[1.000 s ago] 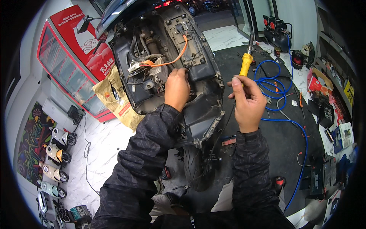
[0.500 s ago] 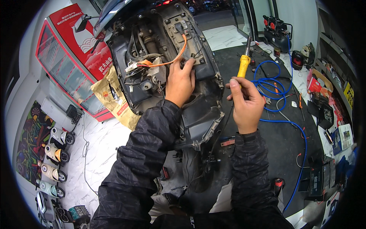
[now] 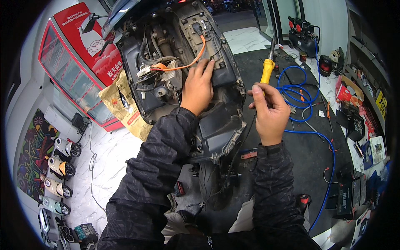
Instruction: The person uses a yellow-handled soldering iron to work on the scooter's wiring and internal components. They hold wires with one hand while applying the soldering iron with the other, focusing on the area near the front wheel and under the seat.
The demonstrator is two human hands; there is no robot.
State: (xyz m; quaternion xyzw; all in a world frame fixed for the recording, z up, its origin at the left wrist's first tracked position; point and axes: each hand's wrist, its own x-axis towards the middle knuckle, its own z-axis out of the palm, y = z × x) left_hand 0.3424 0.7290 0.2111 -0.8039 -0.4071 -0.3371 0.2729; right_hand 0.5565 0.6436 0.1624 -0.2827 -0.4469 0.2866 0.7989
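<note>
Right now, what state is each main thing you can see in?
Scooter: opened up, insides exposed.
Orange cable: upper end joined to a black connector.
Yellow-handled tool: held tip up.
Right hand: closed around the tool.
Left hand: fingers over the scooter, grip unclear.
Blue hose: loosely looped on the floor.
Gold bag: crumpled.

Single head view: wide fisheye, looks down from above and behind left hand [image 3: 198, 88] and right hand [image 3: 271, 114], fairly near; sleeved forearms [image 3: 155, 166] enter below both.
</note>
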